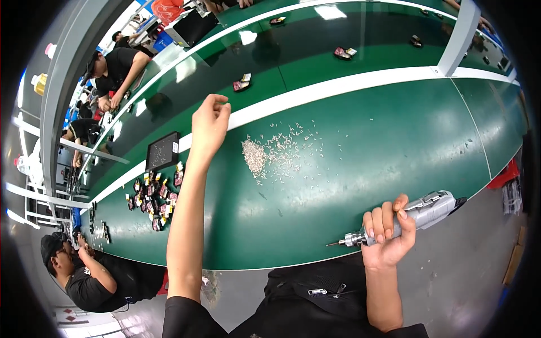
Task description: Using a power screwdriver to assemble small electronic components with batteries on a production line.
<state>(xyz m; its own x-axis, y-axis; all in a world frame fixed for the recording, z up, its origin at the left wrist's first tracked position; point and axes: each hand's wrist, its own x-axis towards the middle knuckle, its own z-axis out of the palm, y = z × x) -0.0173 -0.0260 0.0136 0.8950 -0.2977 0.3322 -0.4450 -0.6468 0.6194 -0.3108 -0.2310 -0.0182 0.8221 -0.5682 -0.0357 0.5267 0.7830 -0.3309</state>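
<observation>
Left hand (211, 119) hovers near white rail (282, 105), tray (163, 165).

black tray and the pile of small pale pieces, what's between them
The left forearm crosses that stretch, over the green tabletop, in the head view.

passing room lies between pale pile (253, 158) and power screwdriver (431, 210), while a grey post (461, 38) obstructs the far right.
</observation>
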